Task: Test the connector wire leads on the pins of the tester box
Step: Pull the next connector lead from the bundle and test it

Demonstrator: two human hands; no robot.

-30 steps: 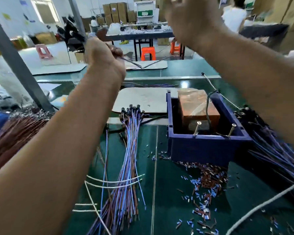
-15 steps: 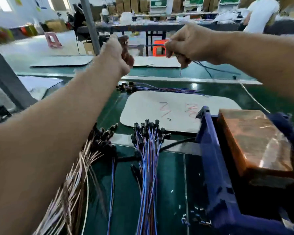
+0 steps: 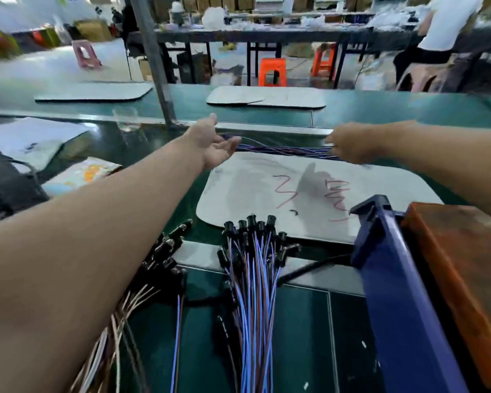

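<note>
We reach past the white board [image 3: 318, 194] to the pile of wire leads [image 3: 284, 150] along its far edge: our left hand [image 3: 213, 146] lies palm-up with fingers released, while our right hand [image 3: 352, 146] curls onto the leads' other end. This looks like laying aside a wire between tests. Next we must take one from the bundle [image 3: 255, 279] on the board's near side and bring it to the tester box [image 3: 408, 293], whose pins are out of view.

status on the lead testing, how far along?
Done: tested wires lie in a far pile beyond the white mat. In hand: left hand open, right hand at that pile, grip unclear. Left: the near wire bundle beside the blue tester box.
</note>
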